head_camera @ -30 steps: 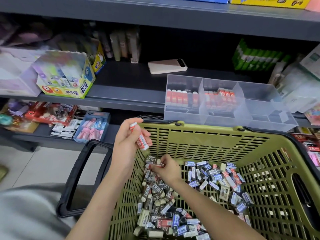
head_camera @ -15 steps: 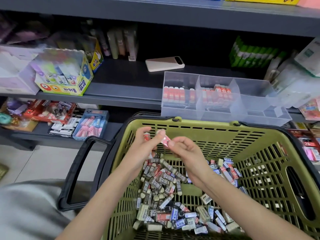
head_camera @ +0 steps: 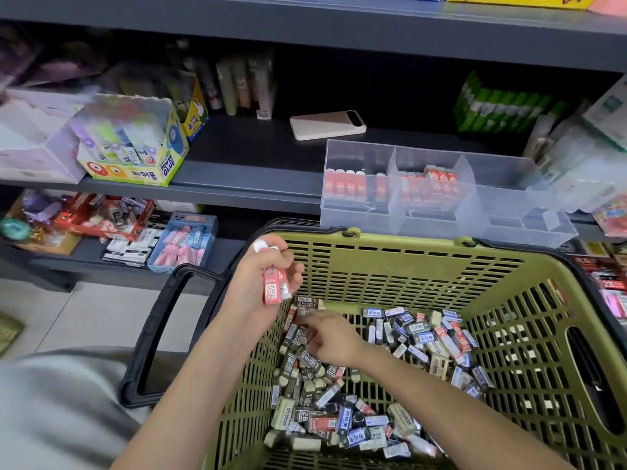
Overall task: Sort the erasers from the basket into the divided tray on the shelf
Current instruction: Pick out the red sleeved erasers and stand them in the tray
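My left hand (head_camera: 258, 279) grips a small bundle of red-sleeved erasers (head_camera: 275, 286), fingers curled round their flat rectangular paper sleeves. One white rubber end pokes out above my knuckles. The bundle hangs over the far left corner of the basket (head_camera: 390, 276), clear of the loose ones below.

My right hand (head_camera: 334, 337) reaches palm-down into the heap of erasers (head_camera: 315, 385) along the basket's left side. Its fingertips lie among black-sleeved blocks printed 2B, but they are blurred and I cannot tell whether they pinch anything. The heap mixes black, red, blue and cream sleeves, all short bricks with dull rubber ends. A second scatter of mostly blue and white ones (head_camera: 427, 334) lies toward the right wall.

The basket is olive-green plastic, its walls and floor a slotted lattice, with a black looped handle (head_camera: 152, 334) folded down off its left rim.

Just beyond the far rim, the divided tray (head_camera: 509, 228) of clear hard plastic sits at the front edge of the dark shelf (head_camera: 251, 184). Red-sleeved erasers stand in a neat row in its left compartment, and more are stacked in the middle one.

Further back on the shelf lies a flat beige phone (head_camera: 327, 125), and at the left end stands a bright cardboard glue box (head_camera: 135, 154)
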`<act>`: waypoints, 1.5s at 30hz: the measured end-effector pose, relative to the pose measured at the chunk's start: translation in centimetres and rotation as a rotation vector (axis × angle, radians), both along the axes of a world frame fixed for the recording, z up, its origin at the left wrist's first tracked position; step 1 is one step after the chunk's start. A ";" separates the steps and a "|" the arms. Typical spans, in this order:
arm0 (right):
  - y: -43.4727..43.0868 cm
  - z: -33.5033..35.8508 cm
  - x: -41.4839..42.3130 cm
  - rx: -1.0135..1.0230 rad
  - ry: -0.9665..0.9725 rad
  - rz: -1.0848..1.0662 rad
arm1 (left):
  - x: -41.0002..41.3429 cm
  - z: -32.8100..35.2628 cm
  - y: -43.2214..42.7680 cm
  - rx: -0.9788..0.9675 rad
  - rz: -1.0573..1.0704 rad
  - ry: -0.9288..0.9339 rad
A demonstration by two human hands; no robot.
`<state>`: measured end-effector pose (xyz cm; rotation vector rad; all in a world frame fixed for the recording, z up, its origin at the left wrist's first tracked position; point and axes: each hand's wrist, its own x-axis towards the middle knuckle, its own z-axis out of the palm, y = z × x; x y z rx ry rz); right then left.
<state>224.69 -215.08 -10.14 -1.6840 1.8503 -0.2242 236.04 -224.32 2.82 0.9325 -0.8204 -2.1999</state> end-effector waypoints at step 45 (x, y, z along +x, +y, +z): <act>5.3 13.0 -4.8 -0.167 -0.893 -0.538 | -2.6 -2.6 3.3 0.290 -0.450 -0.021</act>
